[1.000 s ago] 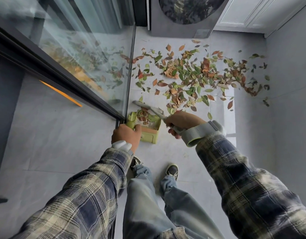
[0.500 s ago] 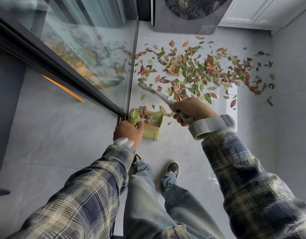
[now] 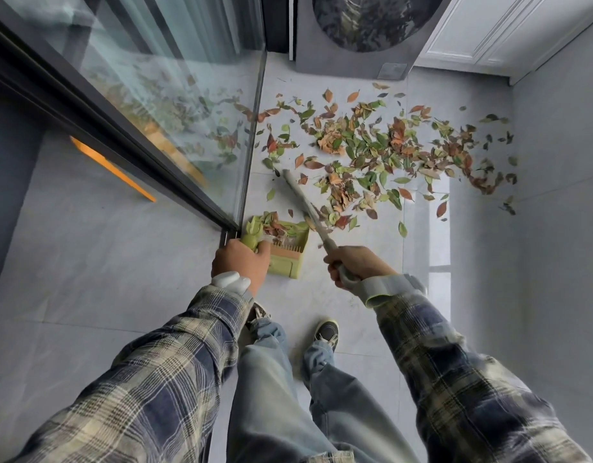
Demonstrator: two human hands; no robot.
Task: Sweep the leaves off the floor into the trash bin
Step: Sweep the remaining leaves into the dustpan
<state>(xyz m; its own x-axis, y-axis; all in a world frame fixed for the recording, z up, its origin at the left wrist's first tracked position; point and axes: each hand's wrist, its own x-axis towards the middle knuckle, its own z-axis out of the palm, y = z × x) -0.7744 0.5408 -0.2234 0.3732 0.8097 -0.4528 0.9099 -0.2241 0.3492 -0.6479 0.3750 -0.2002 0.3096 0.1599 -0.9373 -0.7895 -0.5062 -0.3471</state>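
Note:
A spread of green, red and brown leaves (image 3: 371, 155) covers the grey tiled floor ahead of me. My left hand (image 3: 240, 262) grips the handle of a light-green dustpan (image 3: 285, 259), which rests on the floor by the glass door's corner and holds several leaves. My right hand (image 3: 353, 267) grips the grey handle of a broom (image 3: 308, 212). The broom slants up and left, and its far end reaches the near-left edge of the leaf pile. No trash bin is in view.
A sliding glass door (image 3: 174, 105) with a dark frame runs along the left. A grey washing machine (image 3: 358, 38) stands against the far wall, white cabinet doors (image 3: 488, 31) to its right. A grey wall (image 3: 562, 195) closes the right side. My feet (image 3: 326, 332) stand just behind the dustpan.
The broom has swung from lying over the dustpan out toward the leaf pile, its far end moving away from me. The dustpan and my left hand have stayed put.

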